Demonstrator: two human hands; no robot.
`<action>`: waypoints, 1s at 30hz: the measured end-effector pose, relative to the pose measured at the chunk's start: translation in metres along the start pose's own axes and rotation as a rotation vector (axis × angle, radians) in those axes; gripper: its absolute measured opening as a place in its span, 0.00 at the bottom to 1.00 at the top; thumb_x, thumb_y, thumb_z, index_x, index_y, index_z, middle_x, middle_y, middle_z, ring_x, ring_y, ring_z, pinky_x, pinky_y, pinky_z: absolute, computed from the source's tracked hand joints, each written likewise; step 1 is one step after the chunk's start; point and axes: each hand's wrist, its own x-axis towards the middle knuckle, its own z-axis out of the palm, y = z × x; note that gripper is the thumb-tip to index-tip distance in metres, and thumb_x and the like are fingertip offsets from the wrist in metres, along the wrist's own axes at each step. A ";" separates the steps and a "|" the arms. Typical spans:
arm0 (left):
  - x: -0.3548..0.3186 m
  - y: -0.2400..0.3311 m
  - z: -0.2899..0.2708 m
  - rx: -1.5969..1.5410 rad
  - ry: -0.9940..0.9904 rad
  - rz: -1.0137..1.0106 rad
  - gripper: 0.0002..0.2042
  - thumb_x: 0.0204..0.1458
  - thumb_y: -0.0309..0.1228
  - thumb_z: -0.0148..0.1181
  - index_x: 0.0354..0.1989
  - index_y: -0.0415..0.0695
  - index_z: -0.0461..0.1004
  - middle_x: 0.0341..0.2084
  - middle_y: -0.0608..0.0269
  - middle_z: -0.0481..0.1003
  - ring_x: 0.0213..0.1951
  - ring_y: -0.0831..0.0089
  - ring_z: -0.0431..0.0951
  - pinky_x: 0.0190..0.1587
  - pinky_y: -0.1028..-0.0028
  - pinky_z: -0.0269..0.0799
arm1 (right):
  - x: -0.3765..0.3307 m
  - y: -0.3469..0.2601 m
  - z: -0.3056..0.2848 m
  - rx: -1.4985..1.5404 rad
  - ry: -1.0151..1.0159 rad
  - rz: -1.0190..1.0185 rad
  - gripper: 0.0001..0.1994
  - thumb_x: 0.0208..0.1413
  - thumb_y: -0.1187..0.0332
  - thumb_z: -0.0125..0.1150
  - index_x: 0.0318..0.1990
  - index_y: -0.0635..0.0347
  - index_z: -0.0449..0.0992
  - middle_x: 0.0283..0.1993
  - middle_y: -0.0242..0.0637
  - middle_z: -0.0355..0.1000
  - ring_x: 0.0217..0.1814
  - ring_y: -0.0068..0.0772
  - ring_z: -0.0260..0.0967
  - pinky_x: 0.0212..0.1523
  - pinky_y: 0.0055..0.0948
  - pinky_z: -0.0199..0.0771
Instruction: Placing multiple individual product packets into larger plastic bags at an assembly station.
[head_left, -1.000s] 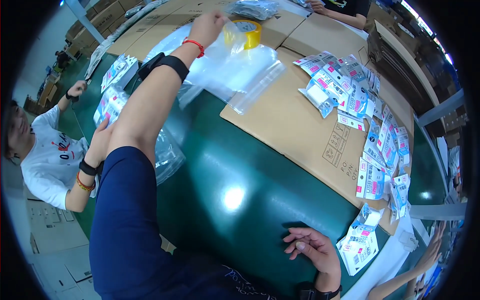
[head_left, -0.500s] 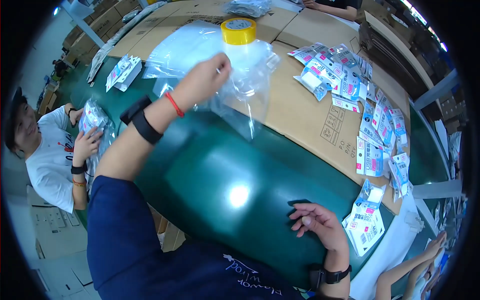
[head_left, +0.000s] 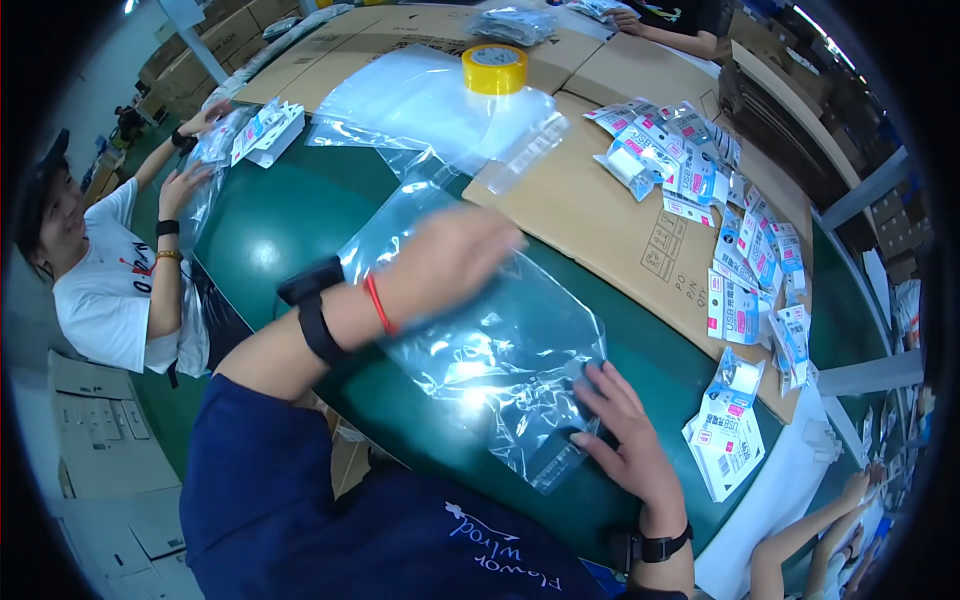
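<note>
Clear plastic bag (head_left: 500, 345) lies on the green surface (head_left: 300, 220), under my left hand (head_left: 465, 250); that hand blurred, cannot tell its fingers' state; my right hand (head_left: 627, 428) spread, thumb apart, at the bag's near end; white-and-blue packets (head_left: 724, 425) right of it; yellow tape roll (head_left: 495, 77) beyond my left hand.

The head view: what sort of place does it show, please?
Probably a packing workshop: a clear plastic bag lies on the green table, a yellow tape roll rests on clear plastic sheeting, and many similar small packages lie on cardboard.
</note>
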 end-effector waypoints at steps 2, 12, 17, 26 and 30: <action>0.019 -0.050 -0.019 0.235 0.112 -0.025 0.07 0.55 0.29 0.54 0.35 0.37 0.73 0.37 0.50 0.75 0.40 0.52 0.74 0.43 0.64 0.71 | 0.002 0.005 0.002 -0.146 -0.122 0.038 0.24 0.48 0.73 0.63 0.56 0.59 0.71 0.65 0.46 0.60 0.71 0.46 0.50 0.66 0.40 0.52; 0.076 -0.216 -0.021 0.589 -0.070 -0.200 0.20 0.55 0.48 0.51 0.53 0.54 0.72 0.53 0.53 0.69 0.54 0.54 0.69 0.55 0.60 0.66 | 0.024 -0.018 -0.029 0.031 0.035 0.132 0.21 0.50 0.72 0.61 0.54 0.58 0.73 0.63 0.44 0.62 0.68 0.44 0.55 0.65 0.38 0.54; 0.081 -0.214 -0.018 0.545 -0.110 -0.375 0.21 0.54 0.51 0.50 0.53 0.55 0.72 0.53 0.53 0.69 0.55 0.53 0.68 0.54 0.54 0.65 | 0.129 -0.034 -0.061 -0.375 0.073 -0.063 0.21 0.52 0.72 0.59 0.55 0.58 0.70 0.62 0.44 0.63 0.65 0.43 0.59 0.62 0.36 0.58; 0.101 -0.202 -0.003 0.544 -0.087 -0.384 0.22 0.55 0.52 0.47 0.52 0.55 0.72 0.49 0.54 0.69 0.52 0.56 0.67 0.53 0.54 0.60 | 0.412 0.007 -0.052 -0.527 0.327 -0.175 0.20 0.54 0.68 0.58 0.56 0.59 0.69 0.48 0.45 0.72 0.42 0.36 0.71 0.46 0.31 0.70; 0.097 -0.203 -0.004 0.581 -0.046 -0.345 0.21 0.54 0.52 0.50 0.50 0.55 0.74 0.44 0.55 0.72 0.48 0.58 0.70 0.47 0.57 0.65 | 0.467 0.039 -0.018 -0.551 0.248 -0.377 0.19 0.52 0.65 0.60 0.52 0.58 0.73 0.50 0.48 0.71 0.47 0.48 0.72 0.50 0.36 0.70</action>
